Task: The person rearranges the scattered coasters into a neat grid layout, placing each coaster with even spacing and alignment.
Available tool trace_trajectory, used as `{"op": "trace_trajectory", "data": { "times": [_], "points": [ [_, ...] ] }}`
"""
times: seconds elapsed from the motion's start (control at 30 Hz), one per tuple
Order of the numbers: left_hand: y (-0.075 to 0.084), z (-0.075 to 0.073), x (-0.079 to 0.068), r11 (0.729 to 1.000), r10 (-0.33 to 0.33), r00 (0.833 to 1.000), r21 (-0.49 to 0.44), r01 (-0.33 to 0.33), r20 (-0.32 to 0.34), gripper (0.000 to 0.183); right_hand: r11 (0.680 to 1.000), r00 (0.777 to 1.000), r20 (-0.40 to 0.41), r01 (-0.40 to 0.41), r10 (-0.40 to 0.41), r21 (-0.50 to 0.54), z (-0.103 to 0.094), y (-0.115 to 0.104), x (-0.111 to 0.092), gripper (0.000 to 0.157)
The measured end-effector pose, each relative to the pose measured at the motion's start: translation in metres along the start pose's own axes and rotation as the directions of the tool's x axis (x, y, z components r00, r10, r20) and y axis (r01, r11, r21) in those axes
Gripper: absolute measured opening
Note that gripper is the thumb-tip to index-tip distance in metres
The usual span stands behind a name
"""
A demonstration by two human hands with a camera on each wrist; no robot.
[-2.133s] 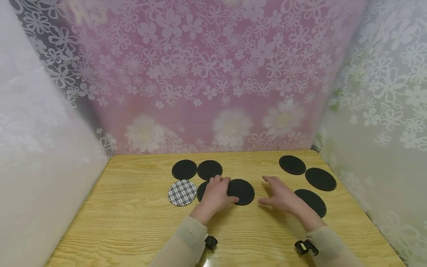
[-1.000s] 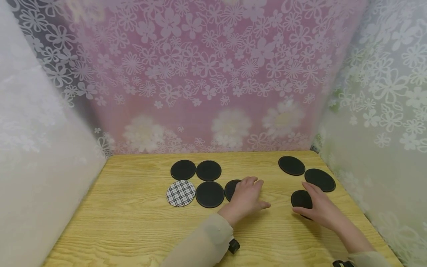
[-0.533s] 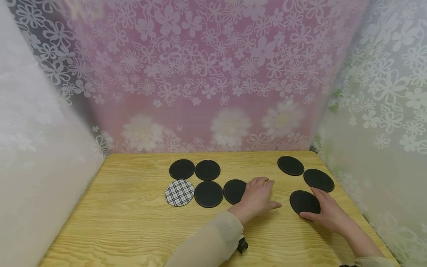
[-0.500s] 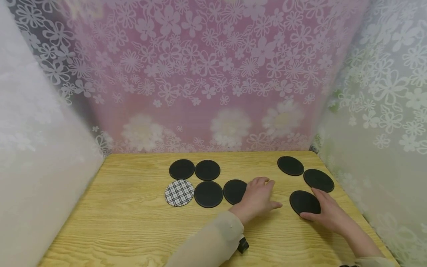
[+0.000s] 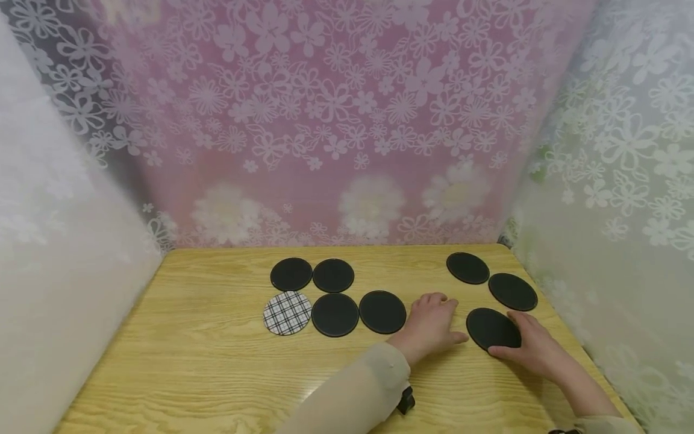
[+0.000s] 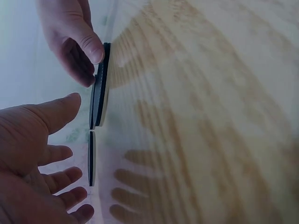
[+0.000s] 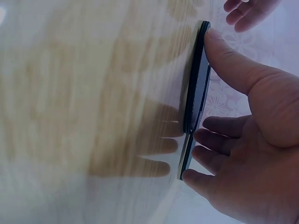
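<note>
Head view: right hand (image 5: 534, 346) has thumb and fingers curved at the rim of a thin, round black disc with a fine edge line (image 5: 490, 328). Thumb on the near edge, index finger at the right edge; light rim hold, firmness can't be told. Disc looks flat on the yellowish wood-grain table (image 5: 217, 361), just in front of two more black discs: a far one (image 5: 467, 268) and a right one (image 5: 512, 292).

Left hand (image 5: 431, 322) is spread loosely, nothing in it, between the held disc and the end disc (image 5: 382, 312) of the front row. That row, left to right: white disc with black plaid lines (image 5: 287, 313), plain black disc (image 5: 335, 314), end disc. Black pair behind: rear-left disc (image 5: 291, 274), rear-right disc (image 5: 333, 275). Left wrist view agrees: wide gap between thumb and fingers.
</note>
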State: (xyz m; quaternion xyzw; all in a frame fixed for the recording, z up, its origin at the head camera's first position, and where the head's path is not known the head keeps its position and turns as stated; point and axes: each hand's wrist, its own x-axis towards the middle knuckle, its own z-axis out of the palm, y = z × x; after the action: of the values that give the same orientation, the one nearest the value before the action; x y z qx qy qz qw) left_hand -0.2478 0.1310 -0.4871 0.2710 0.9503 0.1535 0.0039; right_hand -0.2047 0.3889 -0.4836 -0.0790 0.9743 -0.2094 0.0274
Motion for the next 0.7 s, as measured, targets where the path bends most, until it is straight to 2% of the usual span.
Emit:
{"op": "trace_trajectory", "data": {
  "times": [0.2, 0.47, 0.7],
  "points": [
    [0.003, 0.007, 0.002, 1.0, -0.002, 1.0, 0.021, 0.002, 0.003, 0.075, 1.0, 1.0, -0.019, 0.014, -0.014, -0.003, 0.002, 0.002, -0.002, 0.101],
    [0.008, 0.008, 0.003, 1.0, 0.002, 1.0, 0.025, -0.002, 0.002, 0.077, 1.0, 0.999, -0.025, 0.027, -0.027, 0.004, 0.003, 0.002, -0.002, 0.097],
    [0.012, 0.01, 0.002, 0.999, 0.006, 1.0, 0.043, -0.007, 0.018, 0.076, 1.0, 1.0, -0.016, 0.002, -0.002, 0.0, 0.003, 0.002, -0.002, 0.096]
  ]
}}
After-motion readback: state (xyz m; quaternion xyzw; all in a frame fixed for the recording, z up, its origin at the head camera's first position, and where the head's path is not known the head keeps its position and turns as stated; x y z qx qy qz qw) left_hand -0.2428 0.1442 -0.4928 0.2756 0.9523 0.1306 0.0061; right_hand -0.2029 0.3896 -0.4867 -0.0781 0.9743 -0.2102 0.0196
